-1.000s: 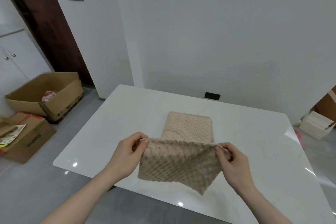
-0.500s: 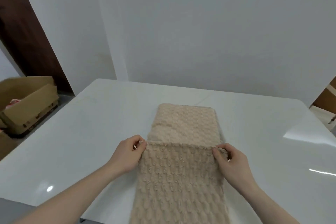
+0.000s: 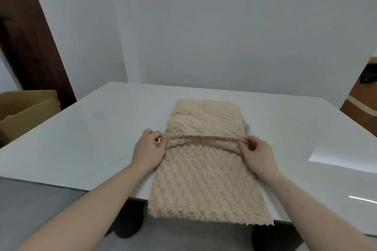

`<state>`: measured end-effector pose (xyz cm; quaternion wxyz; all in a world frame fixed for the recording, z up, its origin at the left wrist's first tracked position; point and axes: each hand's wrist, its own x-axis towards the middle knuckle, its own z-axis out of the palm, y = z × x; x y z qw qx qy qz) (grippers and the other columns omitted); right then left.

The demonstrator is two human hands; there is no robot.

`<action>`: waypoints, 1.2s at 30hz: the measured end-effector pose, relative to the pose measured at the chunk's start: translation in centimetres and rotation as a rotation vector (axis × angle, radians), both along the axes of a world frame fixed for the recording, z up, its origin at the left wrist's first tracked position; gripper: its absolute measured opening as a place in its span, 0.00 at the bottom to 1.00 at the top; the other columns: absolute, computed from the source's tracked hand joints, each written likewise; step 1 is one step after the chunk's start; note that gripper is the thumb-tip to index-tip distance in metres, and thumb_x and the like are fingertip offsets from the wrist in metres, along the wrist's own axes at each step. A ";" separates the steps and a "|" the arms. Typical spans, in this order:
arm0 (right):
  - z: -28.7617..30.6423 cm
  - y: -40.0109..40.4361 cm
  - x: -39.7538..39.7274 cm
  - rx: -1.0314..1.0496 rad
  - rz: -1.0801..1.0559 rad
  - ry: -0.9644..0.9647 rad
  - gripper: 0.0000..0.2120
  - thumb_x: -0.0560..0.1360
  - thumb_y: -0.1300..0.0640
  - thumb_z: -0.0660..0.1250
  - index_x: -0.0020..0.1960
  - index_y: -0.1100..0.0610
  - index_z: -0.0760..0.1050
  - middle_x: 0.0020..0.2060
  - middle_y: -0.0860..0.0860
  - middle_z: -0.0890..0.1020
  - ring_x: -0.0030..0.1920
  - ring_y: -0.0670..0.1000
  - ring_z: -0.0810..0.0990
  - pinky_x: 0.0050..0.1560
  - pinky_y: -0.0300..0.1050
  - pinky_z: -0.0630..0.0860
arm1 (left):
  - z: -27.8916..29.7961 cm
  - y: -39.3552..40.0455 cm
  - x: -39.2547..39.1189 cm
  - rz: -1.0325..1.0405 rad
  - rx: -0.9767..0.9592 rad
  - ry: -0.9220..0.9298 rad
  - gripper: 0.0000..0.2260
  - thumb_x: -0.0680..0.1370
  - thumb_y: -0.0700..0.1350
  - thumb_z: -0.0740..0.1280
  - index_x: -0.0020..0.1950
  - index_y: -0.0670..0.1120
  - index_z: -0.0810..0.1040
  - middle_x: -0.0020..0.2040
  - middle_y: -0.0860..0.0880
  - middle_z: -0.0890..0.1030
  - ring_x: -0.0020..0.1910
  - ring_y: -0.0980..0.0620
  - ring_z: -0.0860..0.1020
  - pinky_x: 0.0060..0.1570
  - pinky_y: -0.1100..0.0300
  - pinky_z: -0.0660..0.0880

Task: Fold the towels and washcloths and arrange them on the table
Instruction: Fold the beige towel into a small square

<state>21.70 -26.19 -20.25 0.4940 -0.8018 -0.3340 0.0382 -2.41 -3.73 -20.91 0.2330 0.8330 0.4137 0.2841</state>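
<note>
Fingers (image 3: 163, 140) of the left hand (image 3: 148, 152) and of the right hand (image 3: 258, 154) pinched the two ends of a fold across the beige towel (image 3: 204, 169). Its long axis ran from the near edge of the white tabletop (image 3: 91, 128), which it overhung, straight toward the far edge. Beyond stood a white wall (image 3: 224, 26); a cardboard box (image 3: 22, 110) sat off the left edge.

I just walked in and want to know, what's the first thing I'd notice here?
A bumpy beige towel lies in the middle of the white table, its near end hanging over the front edge. The left hand and right hand each pinch one end of a fold across it. A cardboard box sits on the floor, far left.
</note>
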 end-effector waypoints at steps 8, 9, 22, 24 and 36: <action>4.0 -2.6 -2.4 -0.066 -0.007 -0.071 0.07 0.78 0.51 0.70 0.42 0.50 0.82 0.36 0.46 0.83 0.39 0.49 0.81 0.40 0.43 0.72 | 3.1 -2.9 -1.6 0.039 -0.147 -0.082 0.09 0.79 0.56 0.68 0.43 0.53 0.82 0.36 0.54 0.81 0.41 0.52 0.80 0.37 0.59 0.70; 4.6 -2.8 -2.5 -0.065 -0.018 -0.079 0.07 0.77 0.51 0.70 0.41 0.50 0.82 0.37 0.46 0.84 0.40 0.49 0.81 0.40 0.43 0.72 | 3.7 -3.1 -1.9 0.036 -0.149 -0.077 0.09 0.79 0.56 0.68 0.44 0.54 0.82 0.37 0.55 0.81 0.42 0.52 0.80 0.37 0.59 0.69; 13.3 -1.9 -0.7 -0.086 -0.059 -0.085 0.04 0.78 0.53 0.69 0.45 0.50 0.83 0.40 0.49 0.86 0.43 0.51 0.85 0.42 0.44 0.80 | 13.4 -1.9 -1.3 -0.048 -0.229 -0.319 0.07 0.79 0.50 0.68 0.46 0.50 0.84 0.36 0.56 0.86 0.34 0.55 0.84 0.43 0.53 0.84; 13.9 -1.6 -0.6 -0.073 -0.063 -0.095 0.04 0.78 0.54 0.69 0.46 0.50 0.83 0.39 0.49 0.86 0.41 0.51 0.85 0.39 0.42 0.78 | 14.0 -1.6 -0.8 -0.037 -0.215 -0.347 0.07 0.79 0.51 0.69 0.48 0.50 0.84 0.39 0.55 0.86 0.38 0.52 0.84 0.45 0.50 0.84; 11.5 -0.7 -0.3 -0.100 -0.041 -0.117 0.06 0.75 0.55 0.68 0.44 0.46 0.82 0.42 0.44 0.85 0.39 0.50 0.84 0.43 0.49 0.83 | 11.5 -0.5 0.6 -0.045 -0.337 -0.266 0.04 0.79 0.45 0.68 0.48 0.50 0.82 0.43 0.48 0.86 0.42 0.47 0.86 0.42 0.51 0.85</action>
